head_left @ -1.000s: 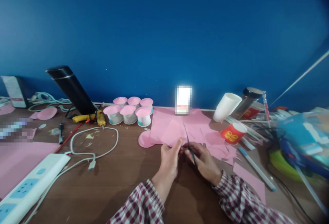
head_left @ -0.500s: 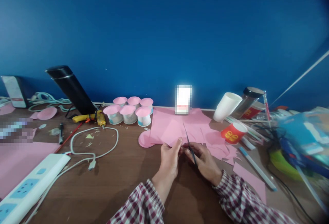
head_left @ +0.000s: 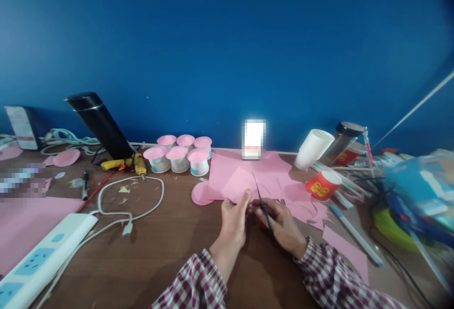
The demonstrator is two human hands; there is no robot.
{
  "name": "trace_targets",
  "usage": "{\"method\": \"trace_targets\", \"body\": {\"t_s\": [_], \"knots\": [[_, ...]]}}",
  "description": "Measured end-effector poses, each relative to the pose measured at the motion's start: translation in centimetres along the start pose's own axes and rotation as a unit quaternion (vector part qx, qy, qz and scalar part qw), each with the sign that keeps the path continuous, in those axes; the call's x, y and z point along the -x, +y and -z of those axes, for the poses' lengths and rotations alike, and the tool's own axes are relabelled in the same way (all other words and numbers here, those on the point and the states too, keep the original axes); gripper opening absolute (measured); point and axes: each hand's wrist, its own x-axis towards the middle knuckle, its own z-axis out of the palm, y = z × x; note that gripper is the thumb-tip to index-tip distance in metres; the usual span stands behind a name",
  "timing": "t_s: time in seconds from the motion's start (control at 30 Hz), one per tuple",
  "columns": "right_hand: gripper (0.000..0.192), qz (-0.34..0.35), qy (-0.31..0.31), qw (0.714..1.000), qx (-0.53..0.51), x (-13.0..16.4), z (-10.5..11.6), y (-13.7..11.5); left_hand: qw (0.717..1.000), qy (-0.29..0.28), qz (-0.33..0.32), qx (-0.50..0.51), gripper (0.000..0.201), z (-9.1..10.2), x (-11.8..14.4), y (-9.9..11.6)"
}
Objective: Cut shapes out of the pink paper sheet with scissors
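Observation:
My left hand [head_left: 234, 221] is closed, its thumb pressed on a piece of pink paper [head_left: 238, 182] that points away from me. Closed round a pair of dark scissors [head_left: 261, 201] is my right hand [head_left: 282, 226]; the handles are mostly hidden by the fingers. The blades point forward, just right of the held paper. Beneath and behind both hands lie larger pink sheets [head_left: 223, 165]. Round pink paper discs [head_left: 201, 193] rest left of my left hand, and pink offcuts [head_left: 301, 205] lie beyond my right hand.
Several pink-topped paper cups [head_left: 177, 160] stand at the back left, beside a yellow glue gun [head_left: 140, 165] and a black flask [head_left: 101, 124]. A white power strip [head_left: 49, 247] is front left. On the right are a red cup [head_left: 323, 185], white cups [head_left: 314, 148] and a blurred bag [head_left: 418, 186].
The whole view has shifted very slightly. My hands, the paper and the scissors stay in nearly the same place.

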Motion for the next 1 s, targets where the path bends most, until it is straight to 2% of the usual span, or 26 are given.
{"method": "trace_targets", "body": {"t_s": [0.43,1.0], "knots": [[0.031,0.021,0.007,0.999,-0.024,-0.15,-0.10,-0.34,0.999,0.000,0.008,-0.048,0.034,0.20,-0.09,-0.05],[0.029,0.024,0.001,1.000,-0.002,-0.12,0.11,-0.15,1.000,-0.004,0.004,-0.030,0.033,0.40,-0.25,-0.36]]}}
